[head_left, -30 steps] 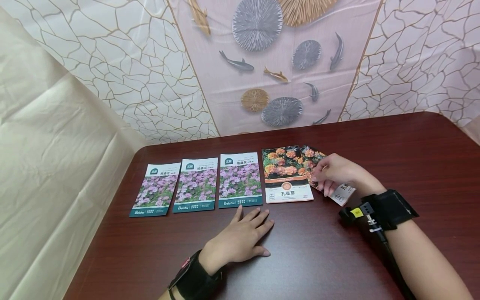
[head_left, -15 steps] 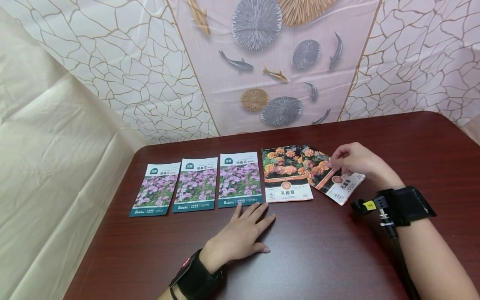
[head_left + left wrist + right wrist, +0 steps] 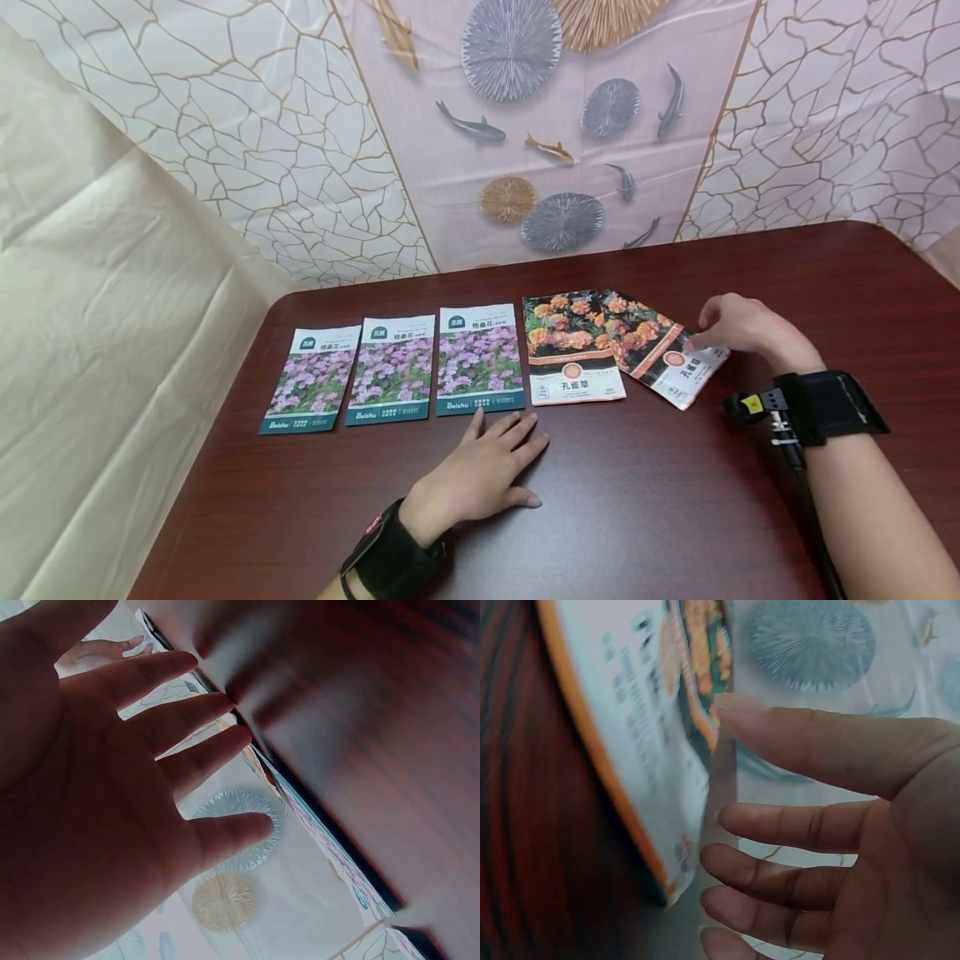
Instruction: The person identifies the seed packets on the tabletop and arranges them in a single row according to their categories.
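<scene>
Five-petal detail aside, two seed packets with orange marigolds lie right of centre in the head view: an upright one (image 3: 576, 346) and a tilted one (image 3: 652, 333) fanned out to its right. My right hand (image 3: 742, 329) is at the tilted packet's right edge, its thumb tip overlapping the packet. In the right wrist view that packet (image 3: 641, 735) lies left of the spread thumb and fingers, which do not close on it. My left hand (image 3: 480, 475) is spread low over the table, fingertips right below the third purple-flower seed packet (image 3: 480, 358).
Two more purple-flower packets stand in the row at left, one in the middle (image 3: 392, 371) and one outermost (image 3: 311, 379). The dark red table (image 3: 637, 500) ends at a patterned cloth (image 3: 450, 208) behind. A pale cloth (image 3: 135, 333) hangs along the left side.
My right hand has drawn back to the right off the tilted marigold packet, uncovering more of its print; the packet's lower right corner now shows farther right. My left hand has stayed put.
</scene>
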The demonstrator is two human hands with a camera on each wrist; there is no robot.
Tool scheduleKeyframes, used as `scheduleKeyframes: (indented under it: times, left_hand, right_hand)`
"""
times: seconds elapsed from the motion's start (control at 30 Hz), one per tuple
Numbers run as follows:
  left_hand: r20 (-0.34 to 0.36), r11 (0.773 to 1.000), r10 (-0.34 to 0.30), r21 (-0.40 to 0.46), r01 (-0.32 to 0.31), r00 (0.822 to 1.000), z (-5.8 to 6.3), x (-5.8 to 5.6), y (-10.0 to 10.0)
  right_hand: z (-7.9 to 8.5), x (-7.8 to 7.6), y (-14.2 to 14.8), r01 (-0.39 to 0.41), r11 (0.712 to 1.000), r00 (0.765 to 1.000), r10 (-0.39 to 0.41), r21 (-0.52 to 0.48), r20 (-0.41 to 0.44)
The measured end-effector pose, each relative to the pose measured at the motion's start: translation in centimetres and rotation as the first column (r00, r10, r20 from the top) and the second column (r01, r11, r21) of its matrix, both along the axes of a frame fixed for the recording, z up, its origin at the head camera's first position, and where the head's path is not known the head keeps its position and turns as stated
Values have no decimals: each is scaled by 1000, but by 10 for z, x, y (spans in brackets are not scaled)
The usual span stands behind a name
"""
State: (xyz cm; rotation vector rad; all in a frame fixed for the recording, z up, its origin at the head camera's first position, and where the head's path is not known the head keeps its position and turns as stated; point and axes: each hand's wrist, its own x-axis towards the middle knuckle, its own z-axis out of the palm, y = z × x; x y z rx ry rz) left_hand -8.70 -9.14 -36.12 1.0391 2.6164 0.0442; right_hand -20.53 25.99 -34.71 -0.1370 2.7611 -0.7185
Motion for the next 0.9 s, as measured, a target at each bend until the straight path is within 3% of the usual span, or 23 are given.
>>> scheduleKeyframes:
  times: [0.33,0.67,0.9]
  left_hand:
    - [-7,1000,-9,-2,9,1000,-2,1,0]
    - [10,1000,-5,-2,5,1000,-1,1,0]
    - [10,1000,-8,-4,8,1000,-2,1,-1]
  right_hand:
    - [-8,-1,4,1,1000,999,-2,19,39]
    - [-10,-2,9,-8,1000,999,9,-21,53]
    - [-10,-3,12,-53,996,996,58,-77,68]
